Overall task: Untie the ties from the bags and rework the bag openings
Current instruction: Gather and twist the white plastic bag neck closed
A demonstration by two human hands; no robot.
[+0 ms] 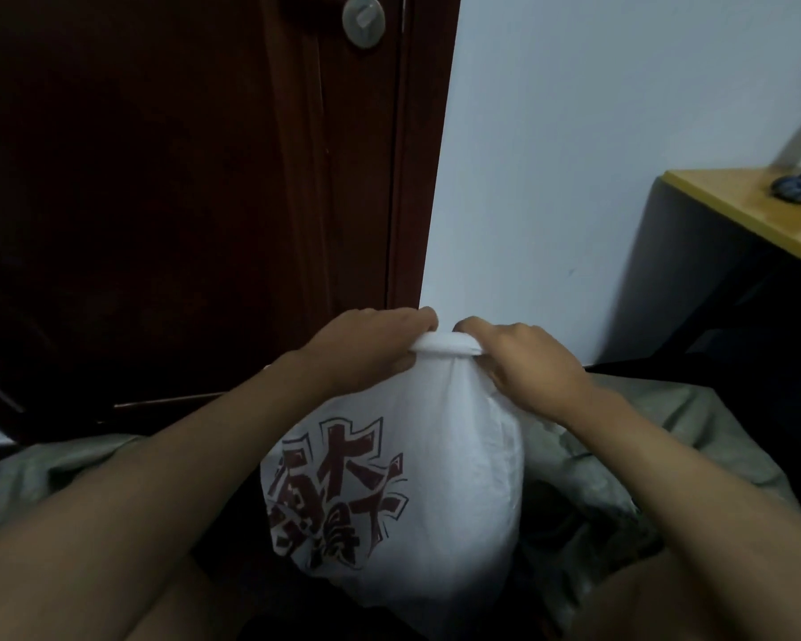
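Bulging below the hands, a white plastic bag (440, 492) with dark red printed characters hangs low in the middle of the view, its top gathered into a twisted white band (445, 347). The left hand (371, 351) pinches one end of that band with curled fingers, and the right hand (523, 358) pinches the other end; the two hands sit close together. Greyish cloth (694, 432) lies underneath. Behind stand a dark brown door (181, 178), a pale wall (597, 131), and a yellow-topped counter (750, 210) at the right.
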